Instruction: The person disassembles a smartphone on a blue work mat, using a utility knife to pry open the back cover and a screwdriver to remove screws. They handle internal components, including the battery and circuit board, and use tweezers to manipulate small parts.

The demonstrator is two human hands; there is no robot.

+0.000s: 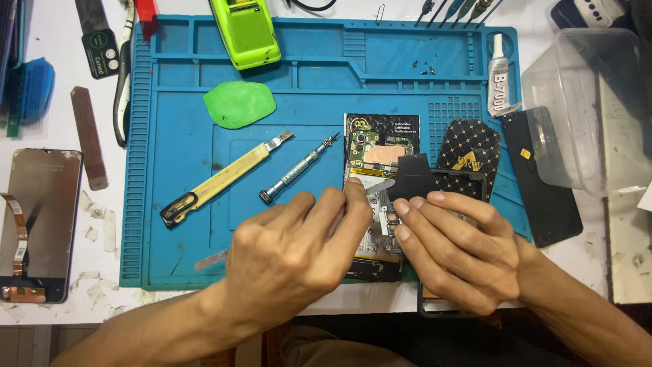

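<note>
An opened phone (377, 146) lies on a blue work mat (163, 224), with its circuit board and copper shield exposed. My left hand (299, 245) pinches a thin metal pry blade (379, 186) whose tip lies on the phone's middle. My right hand (462, 251) grips the phone's right edge, fingertips resting on the board. A black cover piece (413, 175) stands tilted up just above those fingers. The phone's lower half is hidden by both hands.
On the mat lie a green pick (239, 103), a yellow-handled scraper (217, 180), a small screwdriver (299, 170), a lime-green device (246, 32), a glue tube (498, 76) and a patterned back cover (470, 151). A clear plastic box (591, 115) stands right. A loose screen (41, 217) lies left.
</note>
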